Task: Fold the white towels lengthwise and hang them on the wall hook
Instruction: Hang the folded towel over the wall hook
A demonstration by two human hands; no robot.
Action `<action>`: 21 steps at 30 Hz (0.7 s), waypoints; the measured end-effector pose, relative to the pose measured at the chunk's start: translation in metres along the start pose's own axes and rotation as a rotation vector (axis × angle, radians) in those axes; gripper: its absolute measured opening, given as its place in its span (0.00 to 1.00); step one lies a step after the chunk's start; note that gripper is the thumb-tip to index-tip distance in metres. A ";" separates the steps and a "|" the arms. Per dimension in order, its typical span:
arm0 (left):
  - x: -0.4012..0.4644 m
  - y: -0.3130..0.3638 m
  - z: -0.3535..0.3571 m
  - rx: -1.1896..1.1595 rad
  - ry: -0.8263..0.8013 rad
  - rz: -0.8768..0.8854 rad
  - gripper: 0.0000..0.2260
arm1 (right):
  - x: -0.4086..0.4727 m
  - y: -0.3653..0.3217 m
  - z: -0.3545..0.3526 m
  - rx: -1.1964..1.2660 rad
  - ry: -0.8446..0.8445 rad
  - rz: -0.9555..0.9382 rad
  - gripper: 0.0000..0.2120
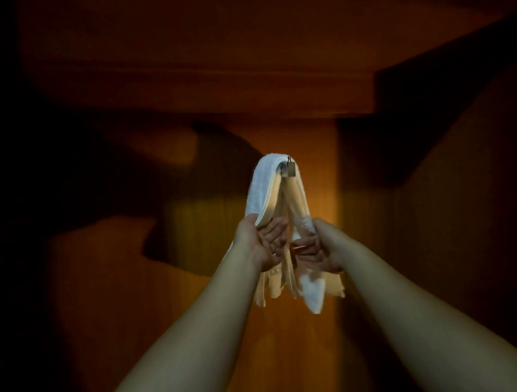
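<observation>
White terry towel [261,189], folded into a long strip, draped over small brass metal wall hook [291,167] on orange wooden wall [308,140]; both ends hang down. Left hand [261,243] grips left hanging half, thumb on outer edge. Right hand [316,249] grips right half. Dim light.

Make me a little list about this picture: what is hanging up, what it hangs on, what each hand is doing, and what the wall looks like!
hanging thing: white towel, folded long and draped over the hook, both ends hanging down
hook: small metal wall hook, at the top of the towel
left hand: left hand holds the left hanging part of the towel
right hand: right hand grips the right hanging part
wall: wooden wall, orange-brown, dimly lit
number of towels: hard to tell in the dim light
</observation>
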State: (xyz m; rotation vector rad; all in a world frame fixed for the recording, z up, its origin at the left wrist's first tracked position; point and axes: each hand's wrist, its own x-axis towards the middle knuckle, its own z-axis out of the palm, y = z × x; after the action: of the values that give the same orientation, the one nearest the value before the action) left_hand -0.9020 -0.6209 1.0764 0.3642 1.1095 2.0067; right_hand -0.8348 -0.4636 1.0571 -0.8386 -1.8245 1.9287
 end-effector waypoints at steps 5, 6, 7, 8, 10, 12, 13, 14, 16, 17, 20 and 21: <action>0.005 -0.015 -0.024 0.213 0.101 -0.120 0.29 | -0.004 0.012 0.002 -0.201 -0.126 0.145 0.32; 0.005 -0.018 -0.034 0.262 0.088 -0.166 0.29 | -0.006 0.015 0.003 -0.261 -0.104 0.165 0.30; 0.004 -0.023 -0.044 0.320 0.081 -0.215 0.28 | -0.010 0.018 0.003 -0.334 -0.067 0.177 0.27; 0.003 -0.029 -0.055 0.387 0.086 -0.253 0.27 | -0.014 0.022 0.005 -0.404 -0.023 0.185 0.26; -0.002 -0.044 -0.072 0.545 0.119 -0.294 0.24 | -0.020 0.031 0.007 -0.511 0.061 0.184 0.25; -0.011 -0.059 -0.082 0.682 0.160 -0.293 0.19 | -0.025 0.040 0.010 -0.567 0.113 0.167 0.27; -0.015 -0.064 -0.087 0.747 0.183 -0.270 0.17 | -0.027 0.044 0.012 -0.582 0.121 0.153 0.27; -0.018 -0.067 -0.091 0.830 0.198 -0.240 0.16 | -0.030 0.048 0.014 -0.596 0.129 0.132 0.27; -0.024 -0.070 -0.099 1.020 0.226 -0.191 0.15 | -0.036 0.055 0.015 -0.634 0.169 0.080 0.27; -0.026 -0.070 -0.102 1.089 0.244 -0.169 0.15 | -0.040 0.059 0.014 -0.657 0.182 0.059 0.27; -0.036 -0.071 -0.109 1.137 0.281 -0.100 0.14 | -0.056 0.074 0.010 -0.704 0.189 0.005 0.23; -0.042 -0.074 -0.111 1.136 0.277 -0.071 0.13 | -0.062 0.081 0.009 -0.723 0.191 -0.013 0.22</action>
State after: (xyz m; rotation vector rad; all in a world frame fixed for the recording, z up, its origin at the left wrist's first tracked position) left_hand -0.9016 -0.6945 0.9579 0.5938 2.3377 1.1897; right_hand -0.7814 -0.5178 0.9885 -1.1603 -2.4076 1.1013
